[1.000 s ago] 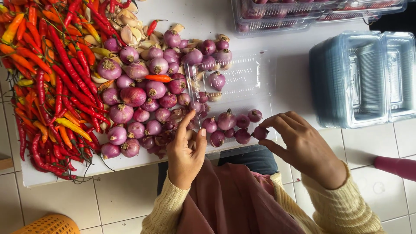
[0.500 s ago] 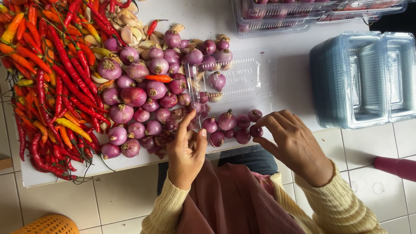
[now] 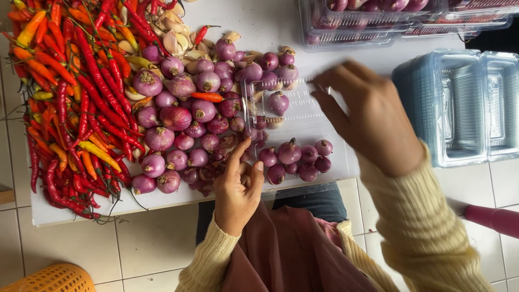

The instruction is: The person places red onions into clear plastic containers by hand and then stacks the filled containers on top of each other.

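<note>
My left hand (image 3: 237, 186) rests at the near edge of a heap of purple shallots (image 3: 178, 116), fingers curled onto them, thumb raised; its palm is hidden. My right hand (image 3: 370, 116) hovers, blurred, over an open clear plastic container (image 3: 303, 116), fingers spread and pointing left, with nothing visible in them. Several shallots (image 3: 294, 157) lie in the container's near half, and one shallot (image 3: 278, 101) lies in its far half.
Red, orange and yellow chilies (image 3: 81, 97) cover the left of the white table (image 3: 162, 201), with garlic cloves (image 3: 174, 33) behind. Stacked empty clear containers (image 3: 459, 108) stand at right, filled ones (image 3: 367, 24) at the back. An orange basket (image 3: 48, 278) sits on the tiled floor.
My right hand left the shallots in the container's near half and moved up and away over the container. My left hand stayed at the pile.
</note>
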